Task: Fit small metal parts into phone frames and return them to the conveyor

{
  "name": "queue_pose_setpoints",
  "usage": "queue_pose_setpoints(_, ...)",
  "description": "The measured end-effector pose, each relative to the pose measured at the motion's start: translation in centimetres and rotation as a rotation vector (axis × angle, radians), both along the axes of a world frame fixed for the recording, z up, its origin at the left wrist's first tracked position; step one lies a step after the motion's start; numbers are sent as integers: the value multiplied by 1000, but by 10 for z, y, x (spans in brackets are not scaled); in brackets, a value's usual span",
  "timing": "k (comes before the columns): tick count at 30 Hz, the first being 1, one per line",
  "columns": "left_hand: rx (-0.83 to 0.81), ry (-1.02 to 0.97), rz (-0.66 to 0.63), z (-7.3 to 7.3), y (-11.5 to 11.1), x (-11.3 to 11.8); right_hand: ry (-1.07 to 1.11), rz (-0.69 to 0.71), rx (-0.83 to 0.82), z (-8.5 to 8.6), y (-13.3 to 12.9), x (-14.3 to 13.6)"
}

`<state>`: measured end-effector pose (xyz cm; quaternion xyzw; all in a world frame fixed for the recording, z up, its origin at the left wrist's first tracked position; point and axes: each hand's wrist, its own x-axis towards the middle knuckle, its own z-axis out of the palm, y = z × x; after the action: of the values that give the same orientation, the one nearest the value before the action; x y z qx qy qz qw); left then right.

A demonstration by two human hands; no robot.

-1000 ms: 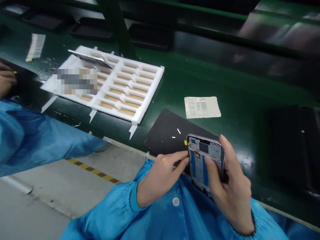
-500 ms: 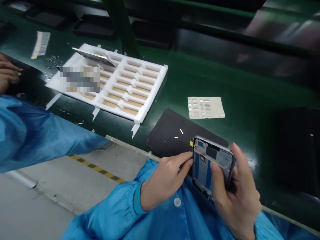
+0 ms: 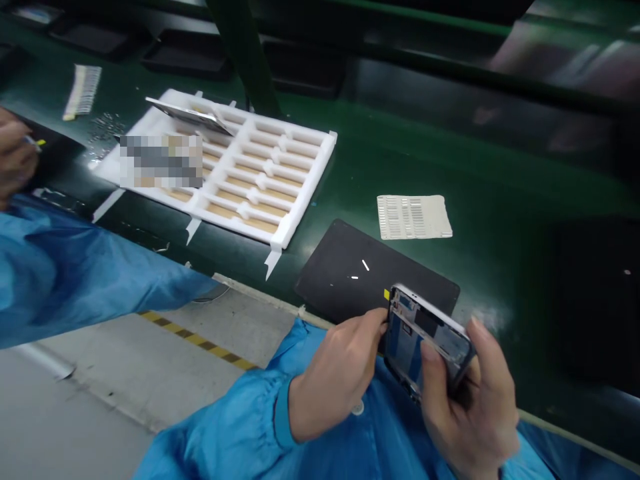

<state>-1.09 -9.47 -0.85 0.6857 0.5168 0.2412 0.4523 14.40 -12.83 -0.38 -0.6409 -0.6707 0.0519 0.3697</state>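
My right hand (image 3: 467, 407) grips a phone frame (image 3: 413, 340) by its right side, thumb on the inner face with its blue strips. The frame is tilted, its silver edge upward. At the frame's left edge, the fingers of my left hand (image 3: 343, 373) are pressed together; what they pinch, if anything, is hidden. A small yellow tab (image 3: 387, 294) sticks out at the frame's upper left corner. Behind the phone frame lies a dark mat (image 3: 345, 260) with small white strips on it. A sheet with rows of small strips (image 3: 414, 217) lies beyond the mat.
A white slotted tray (image 3: 300, 207) stands left of the mat, with a flat device (image 3: 190, 117) leaning in it and a pixelated patch over its left part. A co-worker's hand (image 3: 15, 157) and blue sleeve (image 3: 85, 267) are at the left. Black trays (image 3: 187, 57) line the back.
The phone frame has tipped so more of its silver edge shows. My left hand has moved slightly right along with it. The co-worker's hand at the left has shifted.
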Motion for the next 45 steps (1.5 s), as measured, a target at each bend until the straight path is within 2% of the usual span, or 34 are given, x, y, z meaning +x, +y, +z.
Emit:
queue_pose_setpoints(4, 104, -84, 36, -2, 0, 0, 185, -66, 105, 1, 8, -8)
queue_pose_setpoints(7, 61, -237, 71, 1, 3, -4, 419, -91, 42, 11, 18, -15)
queue_pose_setpoints(10, 30, -313, 239, 9, 11, -19, 569, 32, -89, 16, 38, -20)
queue_pose_setpoints(14, 269, -103, 431, 27, 34, -57, 548, 194, -192, 3, 83, -13)
queue_pose_setpoints(18, 601, 190, 545, 45, 67, -89, 352, 297, -388, -16, 121, -9)
queue_pose_setpoints(21, 779, 338, 443, 46, 89, -89, 58, 352, -449, -23, 132, -19)
queue_pose_setpoints(24, 843, 442, 252, 35, 105, -77, -233, 423, -503, -25, 135, -32)
queue_pose_setpoints(27, 843, 488, 123, 21, 116, -65, -303, 460, -538, -23, 135, -34)
queue_pose_setpoints(30, 810, 482, 30, 12, 120, -57, -123, 458, -529, -14, 127, -24)
queue_pose_setpoints(34, 770, 373, -123, 3, 120, -52, 327, 432, -529, 11, 110, -4)
queue_pose_setpoints(37, 759, 277, -129, 0, 120, -50, 543, 368, -396, 23, 109, -1)
queue_pose_setpoints(39, 761, 228, -129, 0, 120, -49, 629, 277, -232, 20, 114, -8)
queue_pose_setpoints(42, 751, 145, -145, 3, 120, -49, 649, 173, -40, 6, 121, -20)
queue_pose_setpoints(45, 717, 36, -138, 6, 121, -50, 597, 229, 53, -9, 122, -28)
